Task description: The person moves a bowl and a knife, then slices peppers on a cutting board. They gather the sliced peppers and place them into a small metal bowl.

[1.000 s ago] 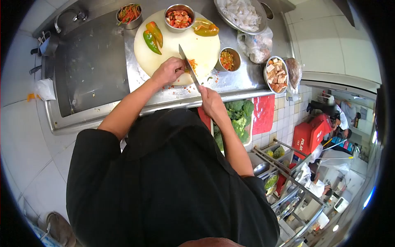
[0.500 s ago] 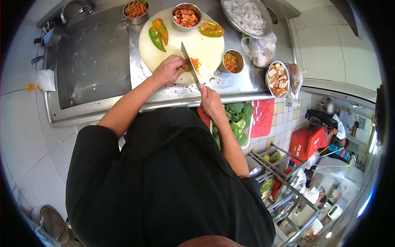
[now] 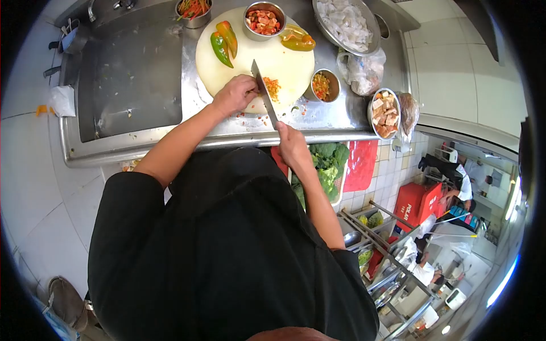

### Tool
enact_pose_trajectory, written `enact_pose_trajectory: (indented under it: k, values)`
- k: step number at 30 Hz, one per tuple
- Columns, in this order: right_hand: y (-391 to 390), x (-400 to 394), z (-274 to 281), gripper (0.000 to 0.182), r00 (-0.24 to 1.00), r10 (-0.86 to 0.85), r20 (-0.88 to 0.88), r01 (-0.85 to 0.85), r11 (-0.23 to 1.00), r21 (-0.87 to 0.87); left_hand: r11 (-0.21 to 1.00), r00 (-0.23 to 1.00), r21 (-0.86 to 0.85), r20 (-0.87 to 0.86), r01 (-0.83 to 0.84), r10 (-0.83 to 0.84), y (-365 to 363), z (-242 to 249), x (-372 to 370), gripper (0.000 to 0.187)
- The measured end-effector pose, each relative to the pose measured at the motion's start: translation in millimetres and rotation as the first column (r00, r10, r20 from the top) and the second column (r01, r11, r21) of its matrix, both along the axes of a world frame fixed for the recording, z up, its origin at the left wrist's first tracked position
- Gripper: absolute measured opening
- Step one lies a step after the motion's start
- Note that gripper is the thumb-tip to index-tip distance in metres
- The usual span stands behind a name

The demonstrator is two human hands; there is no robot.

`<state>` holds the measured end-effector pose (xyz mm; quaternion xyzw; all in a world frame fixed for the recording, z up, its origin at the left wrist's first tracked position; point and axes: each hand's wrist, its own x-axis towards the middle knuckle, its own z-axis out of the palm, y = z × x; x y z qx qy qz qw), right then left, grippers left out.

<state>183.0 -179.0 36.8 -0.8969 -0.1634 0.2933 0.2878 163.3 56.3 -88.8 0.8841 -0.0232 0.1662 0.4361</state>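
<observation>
My right hand [image 3: 292, 142] grips the handle of a kitchen knife [image 3: 265, 94], its blade slanting up and left over the round, cream cutting board [image 3: 213, 77]. Against the blade's left side, my left hand [image 3: 238, 94] is closed, fingers curled down on pepper strips that it mostly hides. Finely diced pepper [image 3: 273, 88] lies in a small pile right of the blade. A red-green pepper piece [image 3: 223, 45] and a yellow-green one [image 3: 297, 38] lie farther back on the board. Between them stands a metal bowl of red chunks [image 3: 264, 23].
Right of the board stands a metal cup of diced pepper [image 3: 322, 85]. Beyond are a bowl of whitish pieces [image 3: 347, 25], a plastic bag [image 3: 364, 71] and a bowl of cubed pieces [image 3: 385, 113]. A sink [image 3: 133, 79] is at left; broccoli [image 3: 327, 165] sits below the counter edge.
The knife blade has shifted slightly left along the strips, leaving the diced pile more exposed on its right. The view has moved a little; both hands keep their hold.
</observation>
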Motion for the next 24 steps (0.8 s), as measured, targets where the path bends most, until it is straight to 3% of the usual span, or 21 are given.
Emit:
enact_pose_trajectory:
  k: [2,5,8,14,17,20,24]
  values:
    - [0,-3,-17,0.06,0.999,-0.006,0.051,0.005,1.0,0.02,0.999,0.999,-0.027,-0.033,-0.018,0.018,-1,-2,1,0.016]
    - [8,4,-4,0.054,0.992,-0.05,-0.114,0.042,0.997,-0.07,1.0,0.998,-0.021,0.063,-0.013,0.015,-1,8,-3,0.016]
    - [8,3,-1,0.054,0.999,-0.031,-0.044,0.03,0.999,-0.039,0.997,0.991,-0.035,0.114,-0.068,0.072,1,15,-6,0.015]
    - [2,3,12,0.059,0.995,-0.034,-0.094,0.032,0.999,-0.02,0.999,0.998,0.02,0.051,0.029,-0.03,7,9,-2,0.014]
    - [-3,-2,-14,0.059,0.999,0.003,0.034,-0.003,1.0,0.006,1.0,0.999,0.013,0.046,-0.002,0.002,4,5,-3,0.013]
    - [11,4,0,0.054,0.988,-0.079,-0.134,0.076,0.997,-0.023,1.0,0.999,-0.015,0.038,0.018,-0.018,7,2,-3,0.013]
    - [-1,1,4,0.058,0.997,-0.022,-0.08,0.022,1.0,-0.003,0.999,0.999,0.0,0.025,-0.035,0.035,4,-2,-5,0.014]
